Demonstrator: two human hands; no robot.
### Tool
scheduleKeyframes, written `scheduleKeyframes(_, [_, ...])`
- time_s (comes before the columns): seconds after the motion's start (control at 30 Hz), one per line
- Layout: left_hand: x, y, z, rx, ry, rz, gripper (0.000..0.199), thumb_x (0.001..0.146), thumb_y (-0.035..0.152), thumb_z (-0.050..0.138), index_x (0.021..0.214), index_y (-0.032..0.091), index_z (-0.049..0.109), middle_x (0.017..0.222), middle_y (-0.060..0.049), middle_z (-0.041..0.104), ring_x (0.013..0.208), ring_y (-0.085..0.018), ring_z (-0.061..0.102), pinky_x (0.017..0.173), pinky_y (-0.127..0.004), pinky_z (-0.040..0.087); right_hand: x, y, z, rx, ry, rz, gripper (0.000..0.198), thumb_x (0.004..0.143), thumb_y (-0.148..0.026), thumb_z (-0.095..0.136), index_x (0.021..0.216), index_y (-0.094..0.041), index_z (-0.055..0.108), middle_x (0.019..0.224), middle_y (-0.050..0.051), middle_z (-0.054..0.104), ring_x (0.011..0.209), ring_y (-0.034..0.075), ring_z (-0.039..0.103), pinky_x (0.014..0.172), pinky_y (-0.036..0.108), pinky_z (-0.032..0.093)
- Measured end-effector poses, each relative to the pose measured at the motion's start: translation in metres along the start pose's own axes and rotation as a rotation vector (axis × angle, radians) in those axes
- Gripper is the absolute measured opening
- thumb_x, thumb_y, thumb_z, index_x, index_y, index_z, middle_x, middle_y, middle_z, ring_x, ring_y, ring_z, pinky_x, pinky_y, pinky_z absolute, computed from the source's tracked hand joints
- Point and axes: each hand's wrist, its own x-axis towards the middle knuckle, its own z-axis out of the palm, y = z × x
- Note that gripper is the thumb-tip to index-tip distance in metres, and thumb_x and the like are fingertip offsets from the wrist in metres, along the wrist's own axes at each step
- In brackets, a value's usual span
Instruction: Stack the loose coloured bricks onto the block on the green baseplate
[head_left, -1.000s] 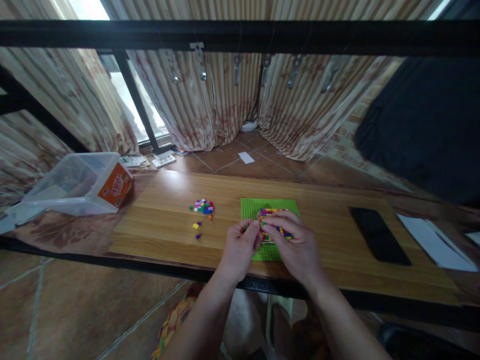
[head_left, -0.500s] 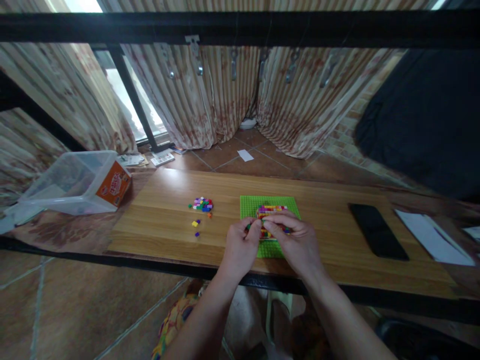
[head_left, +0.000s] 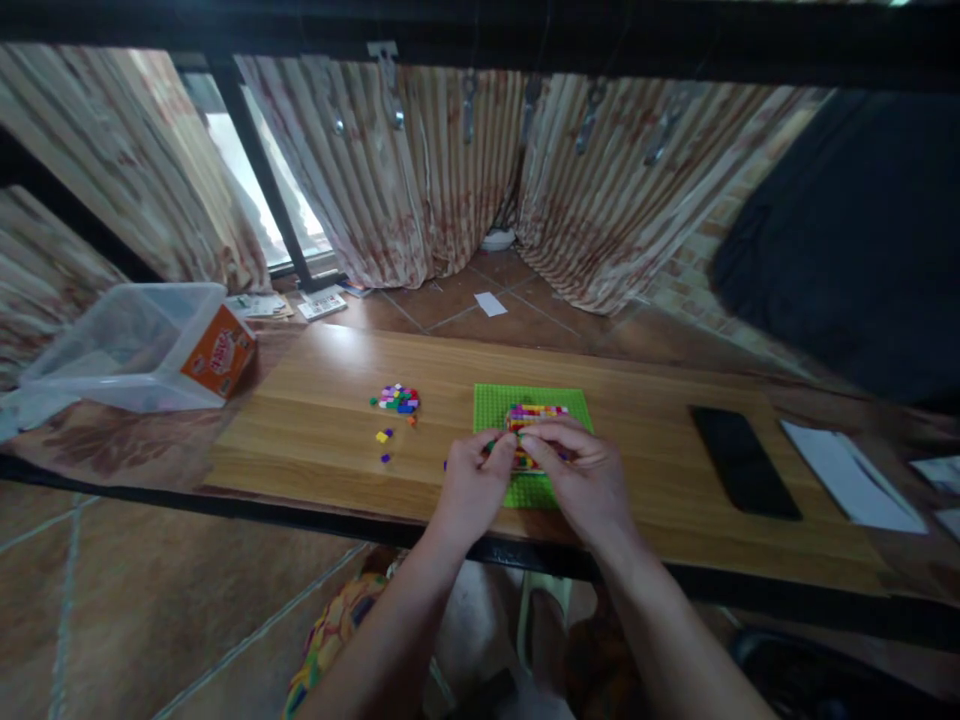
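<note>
A colourful structure of small building bricks [head_left: 541, 411] sits on the green baseplate [head_left: 491, 400], partly hidden under both hands. My left hand [head_left: 476, 488] is closed in a pinch at the structure's left side. Opposite it, my right hand [head_left: 585, 478] pinches with thumb and forefinger, and its tips meet those of the left hand. A speck of green shows between the fingertips, seemingly a small brick; what the left fingers hold is hidden. On the left part of the board lies a pile of loose bricks [head_left: 399, 399], with several single bricks [head_left: 383, 437] nearer me.
A black phone [head_left: 744, 462] lies on the wooden board [head_left: 315, 430] at the right, beside white paper [head_left: 851, 478]. Left of the board stands a clear plastic bin [head_left: 112, 390] with an orange label. A dark bar [head_left: 480, 40] crosses above the table.
The camera view has shifted slightly, moving the table contents a little left and up. Both hands stay pinched together over the structure. A small purple brick now shows beside my left hand.
</note>
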Motion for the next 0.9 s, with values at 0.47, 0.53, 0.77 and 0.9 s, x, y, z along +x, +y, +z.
scheduleKeyframes(0.47, [-0.002, 0.023, -0.002, -0.319, 0.126, -0.243, 0.031, 0.066, 0.042, 0.073, 0.065, 0.013, 0.061, 0.056, 0.002, 0.051, 0.044, -0.004, 0.038, 0.040, -0.017, 0.017, 0.008, 0.003, -0.020, 0.108, 0.145, 0.077, 0.010, 0.073, -0.030, 0.073, 0.080, -0.025, 0.077, 0.088, 0.003, 0.071, 0.085, 0.019, 0.065, 0.078, 0.035, 0.051])
scheduleKeyframes(0.53, [0.001, 0.024, -0.007, -0.325, 0.170, -0.247, 0.030, 0.065, 0.040, 0.073, 0.064, 0.013, 0.061, 0.056, 0.003, 0.052, 0.044, -0.004, 0.039, 0.040, -0.017, 0.017, 0.010, 0.010, -0.029, -0.025, 0.145, 0.075, 0.011, 0.072, -0.032, 0.073, 0.079, -0.024, 0.078, 0.087, 0.004, 0.071, 0.085, 0.020, 0.065, 0.079, 0.036, 0.049])
scheduleKeyframes(0.77, [0.003, 0.026, -0.009, -0.313, 0.226, -0.276, 0.029, 0.063, 0.039, 0.073, 0.062, 0.013, 0.060, 0.054, 0.003, 0.051, 0.044, -0.004, 0.039, 0.041, -0.018, 0.016, 0.005, 0.019, -0.027, -0.308, -0.074, 0.011, 0.016, 0.083, -0.033, 0.063, 0.083, -0.023, 0.076, 0.087, 0.004, 0.074, 0.082, 0.021, 0.066, 0.079, 0.037, 0.049])
scheduleKeyframes(0.9, [0.003, 0.026, -0.009, -0.311, 0.224, -0.271, 0.027, 0.064, 0.037, 0.072, 0.062, 0.013, 0.060, 0.055, 0.003, 0.051, 0.044, -0.004, 0.039, 0.041, -0.018, 0.016, 0.004, 0.016, -0.022, -0.375, -0.106, -0.046, 0.018, 0.085, -0.031, 0.059, 0.085, -0.025, 0.076, 0.088, 0.004, 0.075, 0.082, 0.021, 0.066, 0.081, 0.038, 0.049])
